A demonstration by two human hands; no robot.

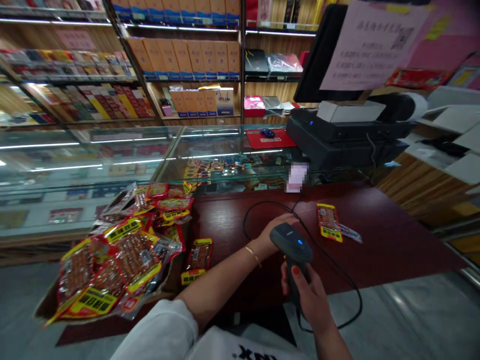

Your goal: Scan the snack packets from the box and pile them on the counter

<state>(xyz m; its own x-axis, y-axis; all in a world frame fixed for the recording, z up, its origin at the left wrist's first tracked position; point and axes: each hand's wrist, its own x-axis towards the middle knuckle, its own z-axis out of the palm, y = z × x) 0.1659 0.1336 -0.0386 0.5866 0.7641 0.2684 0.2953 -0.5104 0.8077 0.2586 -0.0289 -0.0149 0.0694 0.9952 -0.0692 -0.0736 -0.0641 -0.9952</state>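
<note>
My right hand (309, 295) is wrapped round the grip of a black handheld barcode scanner (290, 242), a blue light glowing on its head. Behind the scanner, low over the dark red counter, is my left hand (275, 230); its fingers are mostly hidden, so anything in them cannot be seen. A single red-and-yellow snack packet (197, 257) lies left of my left forearm. Another snack packet (329, 222) lies to the right, overlapping a small clear packet (350, 233). Many similar packets fill an open cardboard box (170, 282) on the left.
The scanner's black cable (356, 287) loops across the dark red counter (397, 235). A glass display case (210, 145) borders it at the back. A monitor (322, 55) with a paper notice stands back right. Shelves hold boxed goods (187, 60). A pixelated patch (297, 177) sits near the glass.
</note>
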